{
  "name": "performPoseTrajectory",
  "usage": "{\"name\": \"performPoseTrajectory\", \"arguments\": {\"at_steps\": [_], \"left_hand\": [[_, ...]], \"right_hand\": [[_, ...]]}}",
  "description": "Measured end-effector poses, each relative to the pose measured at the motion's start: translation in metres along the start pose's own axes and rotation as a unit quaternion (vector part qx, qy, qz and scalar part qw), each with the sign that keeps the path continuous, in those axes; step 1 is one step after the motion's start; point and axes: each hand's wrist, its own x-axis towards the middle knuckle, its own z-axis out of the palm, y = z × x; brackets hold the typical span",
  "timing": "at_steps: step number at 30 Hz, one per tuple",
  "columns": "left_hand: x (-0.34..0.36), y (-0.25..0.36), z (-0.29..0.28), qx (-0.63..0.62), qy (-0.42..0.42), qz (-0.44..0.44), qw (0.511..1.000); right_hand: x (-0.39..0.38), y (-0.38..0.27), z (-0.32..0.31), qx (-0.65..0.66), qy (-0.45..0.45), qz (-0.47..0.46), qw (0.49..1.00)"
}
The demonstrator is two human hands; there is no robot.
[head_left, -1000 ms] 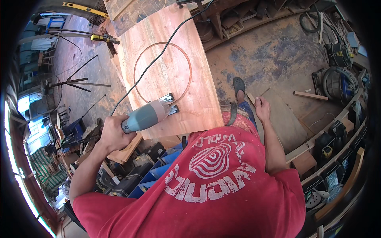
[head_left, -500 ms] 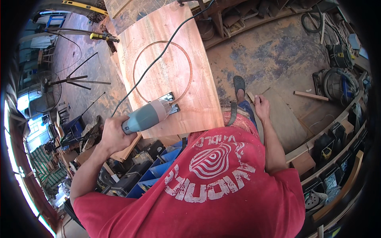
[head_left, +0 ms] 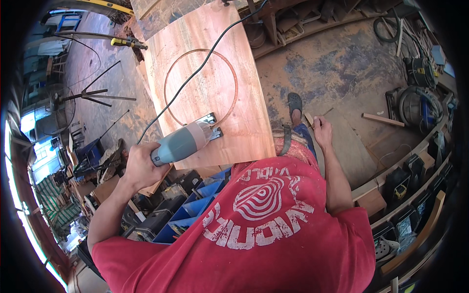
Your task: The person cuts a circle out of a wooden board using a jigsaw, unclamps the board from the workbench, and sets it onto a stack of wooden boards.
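Observation:
My left hand (head_left: 141, 163) is wrapped round the rear end of a blue-grey jigsaw (head_left: 177, 145). The jigsaw's forked metal shoe (head_left: 213, 125) rests on a wide reddish wooden board (head_left: 254, 115), at the near edge of a circular line (head_left: 236, 93) cut or marked in it. A black cord (head_left: 198, 68) crosses the board from the far side down toward my left hand. My right hand (head_left: 322, 131) hangs off to the right of the board, beside my leg, with its fingers curled in and nothing visible in them. The jigsaw's blade is hidden.
Blue bins (head_left: 195, 207) and dark tool cases stand under the board's near left side. A yellow-handled tool (head_left: 128, 43) lies by its far left edge. On the right are a wood strip (head_left: 383, 119), a vacuum-like machine (head_left: 415, 108) and shelves holding tools. A metal-legged stand (head_left: 93, 95) is left.
The view has shifted very slightly. Both hands, the jigsaw and the board keep the same places relative to each other.

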Motion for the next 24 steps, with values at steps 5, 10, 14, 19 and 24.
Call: {"name": "performPoseTrajectory", "arguments": {"at_steps": [5, 10, 14, 19, 24], "left_hand": [[0.001, -0.002, 0.000, -0.002, -0.005, -0.001, 1.000], [-0.001, -0.001, 0.001, -0.002, 0.001, 0.004, 1.000], [-0.001, 0.000, 0.003, 0.004, 0.013, 0.018, 1.000], [-0.002, -0.008, 0.010, -0.004, 0.038, 0.040, 0.998], [0.000, 0.000, 0.005, -0.013, 0.022, 0.015, 1.000]], "right_hand": [[0.018, -0.037, -0.001, 0.013, -0.017, -0.032, 0.999], [0.066, -0.147, -0.001, 0.034, 0.014, -0.177, 0.984], [0.101, -0.245, 0.004, -0.031, 0.078, -0.412, 0.908], [0.145, -0.303, 0.028, -0.137, 0.080, -0.494, 0.855], [0.158, -0.322, 0.029, -0.333, -0.086, -0.394, 0.852]]}}
